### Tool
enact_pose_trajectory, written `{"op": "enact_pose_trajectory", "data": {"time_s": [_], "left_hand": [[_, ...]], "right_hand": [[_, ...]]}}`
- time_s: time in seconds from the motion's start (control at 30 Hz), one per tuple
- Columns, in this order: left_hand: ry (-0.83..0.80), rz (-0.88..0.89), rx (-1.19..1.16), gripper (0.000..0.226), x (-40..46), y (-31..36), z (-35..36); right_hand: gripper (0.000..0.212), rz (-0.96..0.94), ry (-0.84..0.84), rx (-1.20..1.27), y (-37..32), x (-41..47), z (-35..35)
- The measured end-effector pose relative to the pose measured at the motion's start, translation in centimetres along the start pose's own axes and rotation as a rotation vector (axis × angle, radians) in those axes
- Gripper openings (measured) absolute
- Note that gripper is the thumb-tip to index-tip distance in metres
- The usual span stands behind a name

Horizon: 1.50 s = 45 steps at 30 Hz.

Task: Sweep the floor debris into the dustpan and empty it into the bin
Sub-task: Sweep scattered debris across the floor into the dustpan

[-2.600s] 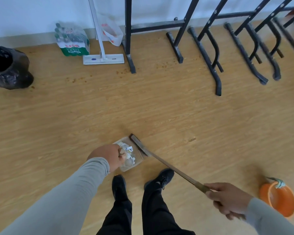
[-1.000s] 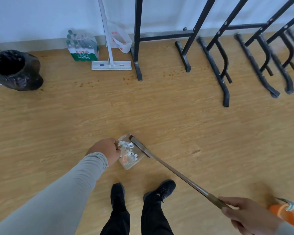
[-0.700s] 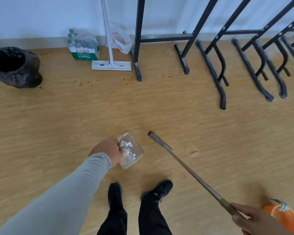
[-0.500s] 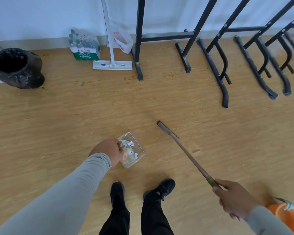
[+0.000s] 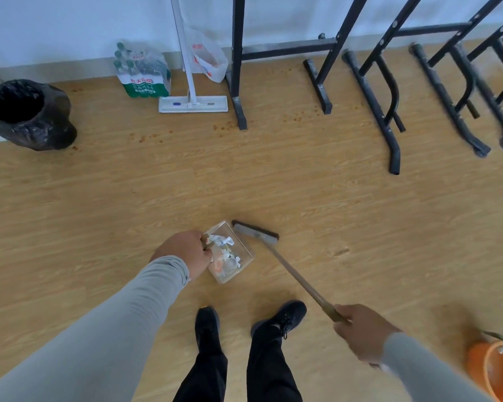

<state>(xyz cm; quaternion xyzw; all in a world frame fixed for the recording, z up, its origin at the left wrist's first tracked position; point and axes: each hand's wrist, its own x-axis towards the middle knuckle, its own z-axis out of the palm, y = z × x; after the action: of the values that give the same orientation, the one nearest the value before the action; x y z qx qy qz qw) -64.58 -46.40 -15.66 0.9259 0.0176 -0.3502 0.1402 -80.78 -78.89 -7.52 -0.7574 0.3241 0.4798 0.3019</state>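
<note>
A clear dustpan (image 5: pixel 246 250) sits on the wooden floor just ahead of my feet, holding white and orange scraps of debris (image 5: pixel 225 258). My left hand (image 5: pixel 183 252) grips its near left side. The broom (image 5: pixel 288 271) has its dark head down on the floor, right beside the pan's far right edge. My right hand (image 5: pixel 360 329) grips the lower end of its long handle. A bin (image 5: pixel 26 114) lined with a black bag stands at the far left near the wall.
Small brown crumbs (image 5: pixel 145 137) dot the floor near the wall. A flat white mop (image 5: pixel 192 103), a pack of water bottles (image 5: pixel 143 72) and a plastic bag (image 5: pixel 208 58) stand by the wall. Black metal frame legs (image 5: pixel 389 111) spread to the right. An orange bucket (image 5: pixel 494 369) is at bottom right.
The broom head swung out away from the dustpan, then came back and now lies against the pan's right edge. My left hand has kept hold of the dustpan.
</note>
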Motion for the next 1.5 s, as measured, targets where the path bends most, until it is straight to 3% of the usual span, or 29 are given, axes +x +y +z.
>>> {"op": "enact_pose_trajectory", "data": {"time_s": [0.13,0.3,0.57,0.97,1.3,1.5], "left_hand": [[0.000,0.006,0.008,0.027,-0.1,0.1,-0.1],[0.003,0.000,0.011,0.023,0.0,0.1,-0.1],[-0.056,-0.026,-0.031,0.028,-2.7,-1.6,-0.7],[0.108,-0.032,-0.191,0.021,-8.8,-2.9,-9.5],[0.240,-0.040,-0.217,0.007,-9.0,2.7,-13.5],[0.295,-0.046,-0.156,0.013,-7.9,9.7,-15.1]], "right_hand": [[0.026,0.088,-0.092,0.285,4.0,-4.6,-5.0],[0.027,0.079,-0.013,0.401,5.6,-6.2,-4.7],[0.015,0.072,0.070,0.627,3.7,-6.9,-4.0],[0.017,-0.045,0.120,0.841,-2.0,-9.4,-4.3],[0.016,-0.191,0.202,0.665,0.7,-9.9,-9.6],[0.022,-0.072,0.168,0.583,3.8,-7.2,-15.6]]}}
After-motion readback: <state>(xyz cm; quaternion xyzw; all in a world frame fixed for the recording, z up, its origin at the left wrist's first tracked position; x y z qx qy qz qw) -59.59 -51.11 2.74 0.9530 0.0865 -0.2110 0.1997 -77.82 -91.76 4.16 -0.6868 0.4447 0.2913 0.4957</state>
